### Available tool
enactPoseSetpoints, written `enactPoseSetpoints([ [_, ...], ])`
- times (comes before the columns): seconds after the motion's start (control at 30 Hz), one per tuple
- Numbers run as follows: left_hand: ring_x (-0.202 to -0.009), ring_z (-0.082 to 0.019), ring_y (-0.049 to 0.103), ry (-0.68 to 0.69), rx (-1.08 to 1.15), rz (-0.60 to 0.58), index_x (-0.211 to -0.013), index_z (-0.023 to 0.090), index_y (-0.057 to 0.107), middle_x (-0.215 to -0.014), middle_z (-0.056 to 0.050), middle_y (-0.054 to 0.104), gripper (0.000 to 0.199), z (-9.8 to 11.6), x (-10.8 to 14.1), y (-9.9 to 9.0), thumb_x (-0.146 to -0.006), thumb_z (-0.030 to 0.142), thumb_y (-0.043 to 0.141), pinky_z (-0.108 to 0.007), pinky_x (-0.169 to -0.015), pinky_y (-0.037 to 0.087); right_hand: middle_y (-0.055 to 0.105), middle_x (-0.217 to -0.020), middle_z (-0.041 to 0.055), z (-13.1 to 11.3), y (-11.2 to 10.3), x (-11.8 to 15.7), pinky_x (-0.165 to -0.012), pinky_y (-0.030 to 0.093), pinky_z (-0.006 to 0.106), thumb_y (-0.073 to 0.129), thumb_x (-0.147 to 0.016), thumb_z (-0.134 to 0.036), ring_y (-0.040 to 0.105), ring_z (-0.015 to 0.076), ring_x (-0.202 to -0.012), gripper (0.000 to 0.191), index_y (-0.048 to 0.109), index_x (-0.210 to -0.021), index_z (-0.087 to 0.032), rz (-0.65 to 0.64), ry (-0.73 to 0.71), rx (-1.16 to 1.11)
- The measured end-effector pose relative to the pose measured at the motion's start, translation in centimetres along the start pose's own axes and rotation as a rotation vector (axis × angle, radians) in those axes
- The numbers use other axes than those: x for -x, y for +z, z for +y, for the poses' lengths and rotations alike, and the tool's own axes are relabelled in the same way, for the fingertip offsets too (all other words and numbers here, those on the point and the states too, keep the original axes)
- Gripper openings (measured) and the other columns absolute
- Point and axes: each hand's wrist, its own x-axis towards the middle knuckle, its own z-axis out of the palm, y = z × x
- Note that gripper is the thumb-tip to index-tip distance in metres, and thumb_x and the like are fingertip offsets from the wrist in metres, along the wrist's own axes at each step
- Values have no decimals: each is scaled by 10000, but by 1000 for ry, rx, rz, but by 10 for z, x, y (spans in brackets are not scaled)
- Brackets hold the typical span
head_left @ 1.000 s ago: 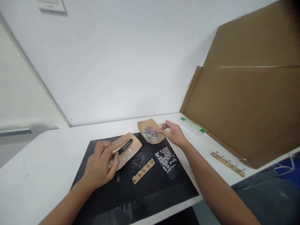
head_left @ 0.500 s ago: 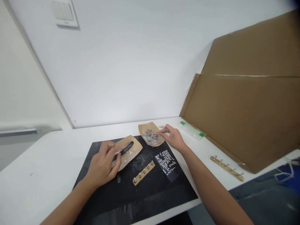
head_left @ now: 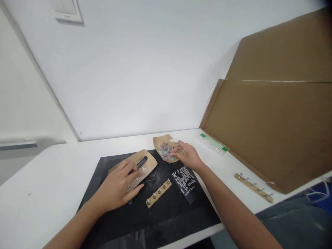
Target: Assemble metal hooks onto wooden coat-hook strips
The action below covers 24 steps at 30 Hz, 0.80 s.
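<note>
My left hand (head_left: 119,185) lies over a brown paper tray (head_left: 153,162), thumb stretched apart from the bent fingers. Its fingertips are by a black curved-handled tool (head_left: 142,162) and small white pieces (head_left: 144,169) in that tray. My right hand (head_left: 187,155) reaches into a second brown tray (head_left: 158,140) with its fingertips down at a pile of small colourful pieces in clear wrapping (head_left: 165,150). A short cream-coloured stick (head_left: 174,141) juts out from its fingers. Between the hands is a wooden strip (head_left: 158,193) with several round metal pieces set upright.
A black mat (head_left: 166,224) covers part of the white table (head_left: 52,180). On it lies a dark card with rows of white tabs (head_left: 183,181). To the right are a second wooden strip (head_left: 254,187), a clear green-edged case (head_left: 214,143) and a large cardboard sheet (head_left: 272,121).
My left fingers have come off the black tool and spread, with the thumb moving out. My right hand has shifted left, further over the tray of wrapped pieces, with the stick moving along.
</note>
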Motion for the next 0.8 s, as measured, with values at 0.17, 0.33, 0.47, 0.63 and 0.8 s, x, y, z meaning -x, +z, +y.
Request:
enactPoseSetpoints([
  [0.17,-1042,-281,530,2,-12,-35,-1053,227,699,-1104,-90,639,161,-3,-1,2,-1027,338,584,-472,-929,520,835,-1001,5,4,5,2,-973,558,444,711,-937,-283,761,290,-1102,135,585,-986,-286,-5,-19,-43],
  [0.33,-1048,-270,530,30,-7,-9,-952,218,705,-1042,-70,662,193,-4,-2,4,-1051,278,550,-435,-903,507,834,-1052,24,-6,14,5,-994,560,463,661,-978,-270,759,294,-1124,89,574,-989,-283,-37,-68,-75],
  [0.47,-1037,-262,536,40,-16,0,-920,211,705,-1003,-60,670,225,-5,-3,4,-1062,273,543,-420,-894,497,842,-961,6,-25,26,9,-1056,526,471,777,-919,-315,740,283,-1179,233,561,-997,-275,-62,-104,-111],
  [0.63,-1002,-249,539,37,3,31,-930,215,712,-930,-47,665,220,-5,-4,4,-1064,283,550,-399,-894,492,833,-879,4,-42,39,13,-1112,470,511,892,-819,-394,702,300,-1245,489,595,-1178,-246,-73,-215,-73],
  [0.8,-1069,-271,520,7,35,42,-952,217,727,-935,-55,661,212,-6,-3,10,-1059,283,556,-421,-940,490,777,-1218,88,-45,48,12,-1118,467,436,903,-786,-470,594,300,-1377,576,657,-1256,-245,-144,-474,84],
])
